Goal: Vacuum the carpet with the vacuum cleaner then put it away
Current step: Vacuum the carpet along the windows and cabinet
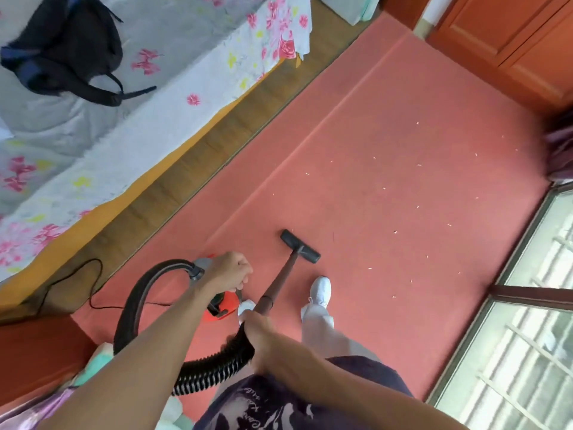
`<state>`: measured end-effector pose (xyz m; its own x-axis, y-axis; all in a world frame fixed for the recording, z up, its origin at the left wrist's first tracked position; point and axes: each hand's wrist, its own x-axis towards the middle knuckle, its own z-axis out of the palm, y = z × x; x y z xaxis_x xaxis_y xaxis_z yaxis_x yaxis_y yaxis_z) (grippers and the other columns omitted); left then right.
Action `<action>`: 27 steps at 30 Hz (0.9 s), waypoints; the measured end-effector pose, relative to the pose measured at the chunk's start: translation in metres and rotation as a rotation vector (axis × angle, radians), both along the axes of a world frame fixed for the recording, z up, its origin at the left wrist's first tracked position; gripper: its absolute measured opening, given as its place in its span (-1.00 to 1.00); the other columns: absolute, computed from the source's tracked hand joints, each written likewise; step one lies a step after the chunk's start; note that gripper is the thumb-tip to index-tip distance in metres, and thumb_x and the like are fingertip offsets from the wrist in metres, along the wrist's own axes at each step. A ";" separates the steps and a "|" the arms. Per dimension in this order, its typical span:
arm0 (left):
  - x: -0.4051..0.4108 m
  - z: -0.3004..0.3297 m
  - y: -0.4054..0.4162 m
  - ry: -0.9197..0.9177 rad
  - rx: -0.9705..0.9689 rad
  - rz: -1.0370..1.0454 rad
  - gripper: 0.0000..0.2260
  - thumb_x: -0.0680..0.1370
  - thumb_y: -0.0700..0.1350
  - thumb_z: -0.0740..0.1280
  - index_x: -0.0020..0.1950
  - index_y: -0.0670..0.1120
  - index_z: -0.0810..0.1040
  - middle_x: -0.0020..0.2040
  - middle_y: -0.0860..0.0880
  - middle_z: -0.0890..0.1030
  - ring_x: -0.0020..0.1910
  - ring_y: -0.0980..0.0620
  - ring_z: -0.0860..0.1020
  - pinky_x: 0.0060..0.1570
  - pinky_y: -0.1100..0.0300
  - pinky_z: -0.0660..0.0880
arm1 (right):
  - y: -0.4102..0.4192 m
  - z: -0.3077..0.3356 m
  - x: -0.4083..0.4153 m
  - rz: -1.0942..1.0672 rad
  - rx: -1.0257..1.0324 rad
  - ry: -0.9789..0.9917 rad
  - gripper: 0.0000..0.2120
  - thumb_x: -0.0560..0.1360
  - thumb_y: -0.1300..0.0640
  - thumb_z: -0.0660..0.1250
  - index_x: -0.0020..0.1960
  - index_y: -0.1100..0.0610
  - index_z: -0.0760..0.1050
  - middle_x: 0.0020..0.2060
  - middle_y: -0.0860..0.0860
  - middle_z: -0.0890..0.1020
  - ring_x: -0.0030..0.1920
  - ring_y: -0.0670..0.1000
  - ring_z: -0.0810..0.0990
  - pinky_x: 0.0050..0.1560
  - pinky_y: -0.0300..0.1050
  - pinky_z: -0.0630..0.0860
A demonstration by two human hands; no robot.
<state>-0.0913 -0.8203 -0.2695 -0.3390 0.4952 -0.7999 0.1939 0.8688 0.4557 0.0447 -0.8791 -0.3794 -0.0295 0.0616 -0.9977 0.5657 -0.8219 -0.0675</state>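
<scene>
Bedroom with a bed, wood cabinets and a window

A bed [93, 144] under a floral sheet [192, 76] runs along the left, a dark bag [62, 48] lying on it. Beside the bed is a strip of wood floor [198, 156], and next to that strip the floor is salmon-pink. Reddish-brown cabinet doors [511, 35] stand at the upper right. A barred window [527, 352] with a dark frame fills the lower right and lets in daylight. A dark purple cloth [559, 144] hangs at the right edge.
</scene>
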 end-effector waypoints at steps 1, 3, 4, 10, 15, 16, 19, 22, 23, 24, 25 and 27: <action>-0.002 0.000 -0.002 -0.009 0.005 -0.024 -0.84 0.56 -0.20 0.25 -0.05 -0.25 0.58 -0.28 -0.07 0.62 -0.35 -0.01 0.56 -0.33 0.16 0.52 | -0.007 -0.009 -0.007 -0.076 -0.094 0.049 -0.47 0.05 -0.09 0.29 0.03 -0.09 0.49 0.07 0.16 0.65 0.06 0.23 0.66 0.08 0.20 0.61; -0.007 0.000 -0.007 -0.025 0.016 -0.051 -0.85 0.55 -0.20 0.25 -0.05 -0.24 0.58 -0.27 -0.09 0.63 -0.35 -0.02 0.56 -0.31 0.14 0.52 | -0.001 0.043 -0.022 -0.182 -0.118 0.087 -0.61 0.31 0.03 0.24 0.12 0.09 0.49 0.17 0.25 0.58 0.15 0.25 0.61 0.16 0.20 0.56; -0.010 0.000 -0.011 -0.032 0.022 -0.061 -0.85 0.55 -0.20 0.25 -0.05 -0.24 0.58 -0.25 -0.10 0.64 -0.35 -0.02 0.56 -0.30 0.13 0.53 | 0.002 0.092 -0.027 -0.119 -0.014 0.111 -0.67 0.42 0.09 0.18 0.13 0.19 0.46 0.04 0.25 0.61 0.00 0.22 0.66 0.05 0.12 0.61; -0.034 -0.003 -0.041 -0.028 0.027 -0.106 -0.87 0.57 -0.18 0.26 -0.03 -0.18 0.59 -0.18 -0.09 0.67 -0.27 -0.02 0.63 -0.16 0.06 0.62 | 0.021 0.104 -0.051 -0.201 -0.006 0.056 -0.90 0.54 0.22 0.20 -0.01 0.25 0.35 -0.41 0.11 0.50 -0.54 0.05 0.53 -0.22 -0.03 0.63; -0.048 -0.006 -0.056 -0.008 0.029 -0.096 -0.87 0.55 -0.20 0.26 -0.04 -0.17 0.60 -0.20 -0.09 0.68 -0.27 -0.03 0.63 -0.18 0.05 0.63 | 0.000 0.108 -0.066 -0.187 -0.063 0.071 -0.96 0.57 0.24 0.15 -0.03 0.23 0.31 -0.32 0.13 0.51 -0.49 0.06 0.53 -0.35 -0.08 0.59; -0.051 -0.007 -0.058 -0.014 0.020 -0.077 -0.86 0.55 -0.21 0.26 -0.04 -0.19 0.60 -0.20 -0.10 0.68 -0.28 -0.03 0.62 -0.18 0.05 0.63 | -0.008 0.108 -0.069 -0.190 -0.089 0.070 -0.97 0.56 0.25 0.14 -0.03 0.23 0.31 -0.30 0.14 0.51 -0.49 0.06 0.54 -0.39 -0.10 0.57; -0.061 -0.009 -0.064 -0.007 0.002 -0.061 -0.85 0.54 -0.22 0.25 -0.04 -0.21 0.60 -0.23 -0.10 0.66 -0.35 -0.01 0.58 -0.25 0.09 0.59 | -0.017 0.108 -0.080 -0.222 -0.107 0.078 -0.98 0.53 0.27 0.15 -0.06 0.23 0.34 -0.30 0.16 0.53 -0.50 0.07 0.56 -0.38 -0.09 0.58; -0.071 -0.009 -0.069 0.024 -0.008 -0.086 -0.87 0.54 -0.20 0.27 -0.08 -0.18 0.61 -0.24 -0.09 0.67 -0.35 -0.01 0.60 -0.29 0.12 0.59 | 0.001 0.094 -0.085 -0.232 -0.037 0.102 -0.89 0.55 0.27 0.14 0.06 0.28 0.33 -0.27 0.15 0.48 -0.44 0.09 0.52 -0.31 -0.03 0.58; -0.073 -0.010 -0.070 0.033 -0.014 -0.103 -0.87 0.54 -0.19 0.28 -0.08 -0.18 0.62 -0.24 -0.10 0.68 -0.34 -0.01 0.61 -0.31 0.14 0.59 | 0.009 0.088 -0.083 -0.216 -0.012 0.097 -0.84 0.55 0.27 0.14 0.11 0.29 0.31 -0.28 0.15 0.47 -0.46 0.09 0.51 -0.34 -0.04 0.57; -0.077 -0.010 -0.071 0.037 -0.020 -0.113 -0.86 0.55 -0.19 0.28 -0.08 -0.19 0.62 -0.23 -0.11 0.68 -0.34 -0.01 0.61 -0.33 0.15 0.58 | 0.015 0.082 -0.080 -0.198 0.011 0.087 -0.81 0.54 0.27 0.15 0.14 0.30 0.29 -0.30 0.15 0.46 -0.49 0.08 0.51 -0.40 -0.07 0.55; -0.080 -0.010 -0.070 0.037 -0.024 -0.115 -0.86 0.56 -0.19 0.28 -0.07 -0.19 0.61 -0.22 -0.12 0.68 -0.34 -0.01 0.61 -0.34 0.16 0.56 | 0.019 0.078 -0.076 -0.188 0.019 0.084 -0.79 0.54 0.27 0.15 0.16 0.29 0.28 -0.32 0.16 0.47 -0.53 0.08 0.51 -0.44 -0.09 0.55; -0.085 -0.011 -0.070 0.039 -0.030 -0.114 -0.86 0.57 -0.19 0.27 -0.05 -0.20 0.61 -0.20 -0.12 0.67 -0.33 0.00 0.61 -0.36 0.19 0.55 | 0.015 0.080 -0.071 -0.168 0.001 0.096 -0.76 0.52 0.28 0.14 0.19 0.28 0.28 -0.32 0.16 0.47 -0.55 0.07 0.52 -0.45 -0.09 0.56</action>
